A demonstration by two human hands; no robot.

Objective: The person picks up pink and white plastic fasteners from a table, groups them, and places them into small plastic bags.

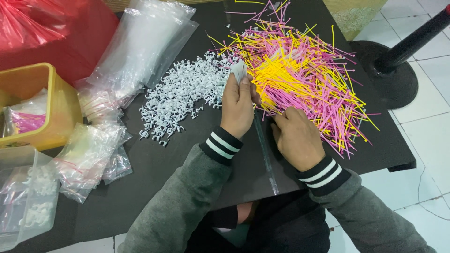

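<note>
Our left hand [237,107] pinches a small bundle of white ties [239,71] upright between closed fingers, near the middle of the table [154,164]. Our right hand [296,137] rests curled on the near edge of the pink and yellow tie heap [300,75]; whether it grips any we cannot tell. A clear bag [265,150] lies between our wrists. White clips [180,93] sit just left. If our pinch loosens, we judge the bundle could scatter into either pile.

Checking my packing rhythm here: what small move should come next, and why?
Probably the right hand pinches a few ties from the pink and yellow cable ties: it rests at the pile's edge, while the left hand holds a white bundle upright.
</note>
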